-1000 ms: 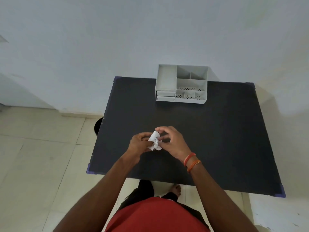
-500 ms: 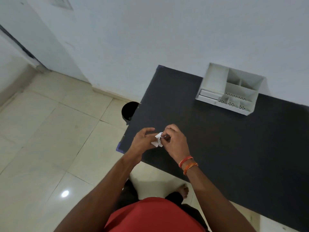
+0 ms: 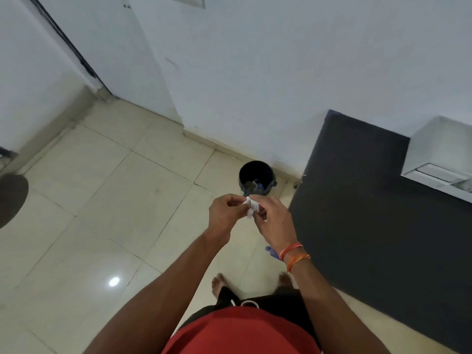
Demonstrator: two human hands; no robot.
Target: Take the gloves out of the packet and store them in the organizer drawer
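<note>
A small crumpled white packet (image 3: 251, 209) is pinched between my left hand (image 3: 224, 213) and my right hand (image 3: 274, 222), both held over the floor to the left of the black table (image 3: 370, 226). Whether it holds anything, I cannot tell. The white organizer (image 3: 439, 154) with its drawer front stands at the table's far side, cut off by the right edge of the view. No gloves are visible.
A black bin (image 3: 256, 178) with some scraps inside stands on the tiled floor just beyond my hands, next to the table's left corner and the white wall. A door frame rises at far left. My bare feet show below.
The view has swung left, away from the table toward the floor and bin. My hands, still pinching the white packet, have moved off the table edge and now hang over the floor near the bin.
</note>
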